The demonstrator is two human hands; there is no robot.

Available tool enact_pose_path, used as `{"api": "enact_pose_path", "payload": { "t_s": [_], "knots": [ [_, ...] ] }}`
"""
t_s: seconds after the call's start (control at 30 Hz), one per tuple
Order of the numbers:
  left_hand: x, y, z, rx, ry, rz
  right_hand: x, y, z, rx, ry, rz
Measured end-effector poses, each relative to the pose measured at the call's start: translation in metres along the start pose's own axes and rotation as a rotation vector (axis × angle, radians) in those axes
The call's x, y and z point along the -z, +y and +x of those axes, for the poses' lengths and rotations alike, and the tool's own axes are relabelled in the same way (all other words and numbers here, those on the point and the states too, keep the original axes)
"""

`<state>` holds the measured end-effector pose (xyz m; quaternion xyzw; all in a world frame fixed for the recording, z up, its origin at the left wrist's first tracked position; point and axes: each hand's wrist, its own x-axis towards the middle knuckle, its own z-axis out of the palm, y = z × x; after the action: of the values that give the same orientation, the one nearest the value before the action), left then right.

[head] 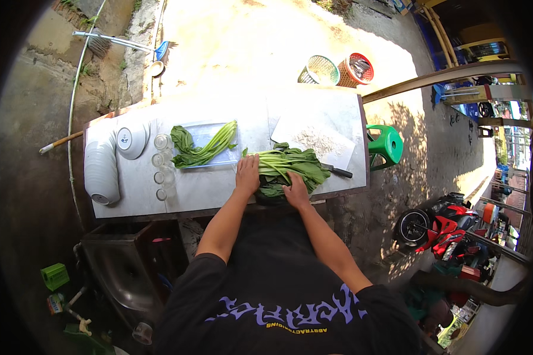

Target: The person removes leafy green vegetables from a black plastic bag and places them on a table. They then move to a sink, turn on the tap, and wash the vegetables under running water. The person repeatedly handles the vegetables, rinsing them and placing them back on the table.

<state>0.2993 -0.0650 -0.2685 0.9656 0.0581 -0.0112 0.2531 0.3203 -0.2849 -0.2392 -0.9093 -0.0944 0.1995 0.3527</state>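
Note:
Before me a bunch of leafy greens point(308, 166), likely mustard greens, lies at the table's front edge with its pale stems to the left. My left hand point(248, 174) holds the stem ends. My right hand point(296, 191) grips the leaves from the near side. Some dark leaves hang at the edge between my hands. A knife point(339, 171) with a black handle points out to the right; its blade is mostly hidden by the leaves. Behind it, a white sheet or board point(344, 148) bears many small pale slivers. More greens point(215, 144) rest in a light-blue plastic tray point(204, 129) on the left.
Glass jars point(161, 177) stand in a row left of the tray. Stacked white bowls point(101, 164) and plates point(131, 142) fill the table's left end. A green plastic stool point(388, 144) is at the right end. Below left stands a metal sink point(120, 266). Two baskets point(355, 71) stand beyond.

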Motion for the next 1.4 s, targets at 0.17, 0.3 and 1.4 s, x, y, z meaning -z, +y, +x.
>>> {"api": "enact_pose_path", "payload": {
  "t_s": [0.17,0.3,1.4],
  "knots": [
    [-0.016,0.019,0.001,0.169,0.103,0.093,0.022,0.017,0.002,0.271,-0.041,-0.241],
    [0.003,0.047,-0.003,0.285,0.079,0.046,0.032,0.028,0.021,0.408,-0.031,-0.294],
    [0.161,0.126,-0.028,0.615,-0.254,-0.633,0.124,-0.003,0.022,0.234,-0.077,0.422]
  ]
}}
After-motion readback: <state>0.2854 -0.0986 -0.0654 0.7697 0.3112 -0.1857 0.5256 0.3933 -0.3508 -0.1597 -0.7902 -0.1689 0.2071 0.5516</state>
